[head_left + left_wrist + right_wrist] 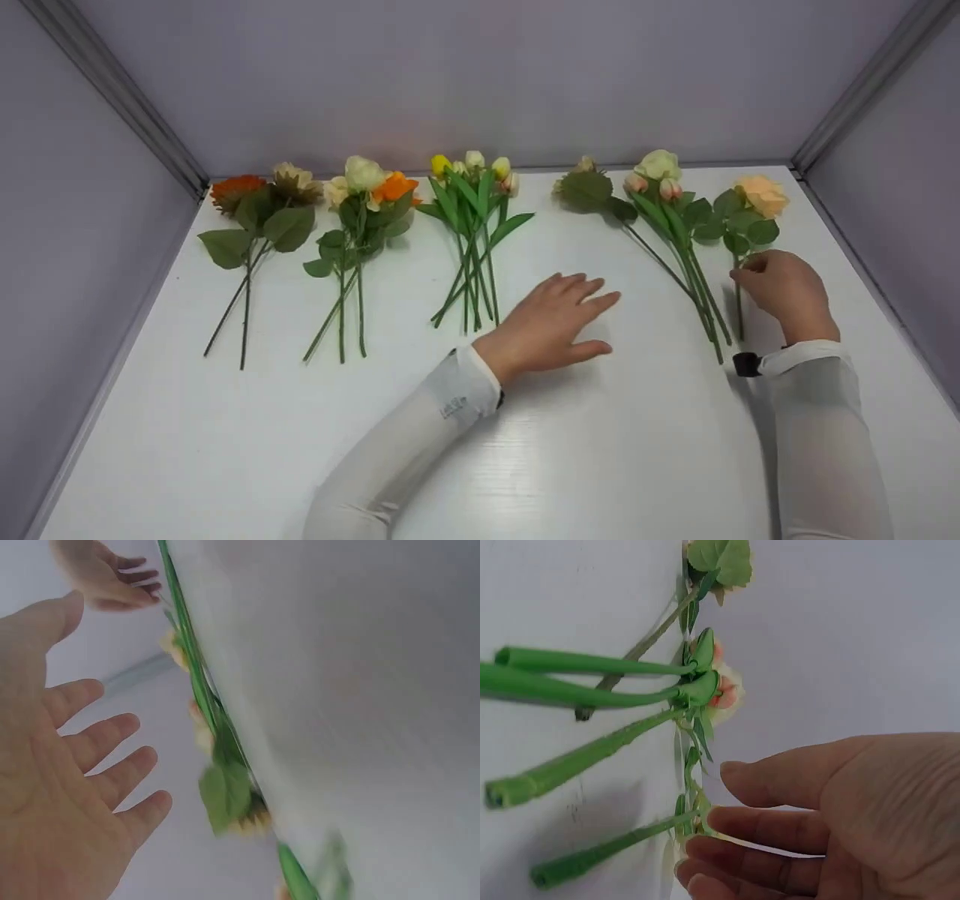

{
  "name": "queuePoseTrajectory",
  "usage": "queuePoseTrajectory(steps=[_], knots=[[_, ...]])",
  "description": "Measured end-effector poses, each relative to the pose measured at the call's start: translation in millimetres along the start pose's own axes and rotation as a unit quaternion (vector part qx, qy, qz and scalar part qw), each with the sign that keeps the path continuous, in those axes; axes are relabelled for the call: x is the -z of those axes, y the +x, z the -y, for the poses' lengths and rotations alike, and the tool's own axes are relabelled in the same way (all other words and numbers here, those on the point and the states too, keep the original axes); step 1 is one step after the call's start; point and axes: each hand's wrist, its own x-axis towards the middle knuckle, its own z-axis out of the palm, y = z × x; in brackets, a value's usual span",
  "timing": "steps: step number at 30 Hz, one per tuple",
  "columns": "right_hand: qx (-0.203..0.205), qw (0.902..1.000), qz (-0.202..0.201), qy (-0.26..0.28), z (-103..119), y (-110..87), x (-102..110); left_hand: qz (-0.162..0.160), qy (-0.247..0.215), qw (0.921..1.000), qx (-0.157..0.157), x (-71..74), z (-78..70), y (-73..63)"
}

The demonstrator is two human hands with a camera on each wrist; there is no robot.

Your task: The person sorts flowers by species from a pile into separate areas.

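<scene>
My right hand [787, 292] is beside the stem of a peach rose [763, 195] on the far right, its fingertips at the stem below the leaves. In the right wrist view the thumb and the index finger of this hand [802, 817] stand apart, with the rose's green stem [607, 851] close to the fingertips. Whether they touch it is unclear. My left hand [547, 322] hovers over the middle of the table, fingers spread and holding nothing. To its right lies a bunch with pink tulips [670, 189], a pale green flower [658, 164] and a browned-leaf stem [586, 191].
More bunches lie along the back of the white table [600, 465]: yellow and white tulips [469, 202], a group with a pale bloom [364, 173] and an orange flower [395, 186], and a rust-orange flower [237, 193] at the far left. Grey walls [480, 82] enclose the table.
</scene>
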Motion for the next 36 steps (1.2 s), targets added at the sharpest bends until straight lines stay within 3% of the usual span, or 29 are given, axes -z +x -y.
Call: queuePoseTrajectory(steps=[7,12,22,30,36], knots=[[-0.035,0.9992,0.015,-0.016,-1.8,4.3,-4.6,0.031,0.016,0.9992,-0.017,-2.0,-49.1,38.9],[-0.037,0.9989,0.023,-0.015,0.2,4.8,-10.4,0.044,0.036,0.998,-0.028,-7.7,-63.5,48.2],[-0.043,0.9987,0.017,-0.024,-10.4,4.9,-7.2,0.071,0.014,0.9971,-0.022,-19.0,-55.3,52.3],[-0.048,0.9982,0.011,-0.033,-15.3,5.1,-5.4,0.057,-0.015,0.9979,-0.027,-13.4,-46.9,53.0],[-0.035,0.9986,-0.018,-0.036,-16.6,0.3,2.1,0.03,-0.033,0.9987,-0.022,-6.6,-38.3,52.8]])
